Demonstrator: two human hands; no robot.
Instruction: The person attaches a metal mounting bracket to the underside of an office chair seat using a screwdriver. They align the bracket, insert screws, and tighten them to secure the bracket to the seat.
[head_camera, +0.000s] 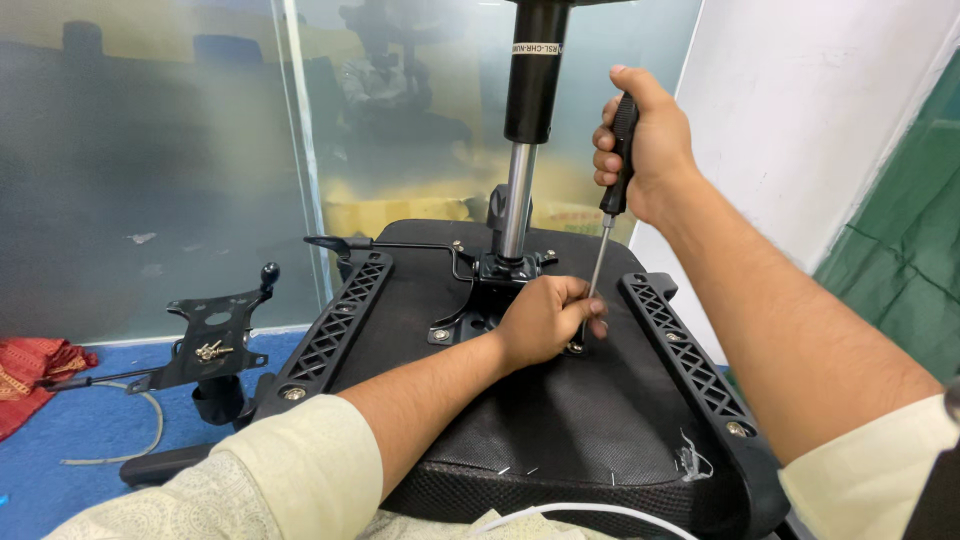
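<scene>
An upturned black office chair seat (560, 400) lies in front of me, its metal mechanism plate (490, 290) and gas lift cylinder (530, 110) standing up from the middle. My right hand (645, 140) grips the black handle of a long screwdriver (608, 230) held nearly upright. The tip meets a screw at the plate's right corner. My left hand (545, 320) rests on the seat underside and pinches the screwdriver shaft near that tip. Black latticed arm brackets (335, 325) (690, 355) run along both sides of the seat.
A second black metal mechanism plate (215, 335) with a knobbed lever lies on the blue carpet (80, 440) at left, beside a red cloth (30, 375) and a white cable (150, 425). A frosted glass partition (150, 150) stands behind; a white wall (800, 110) at right.
</scene>
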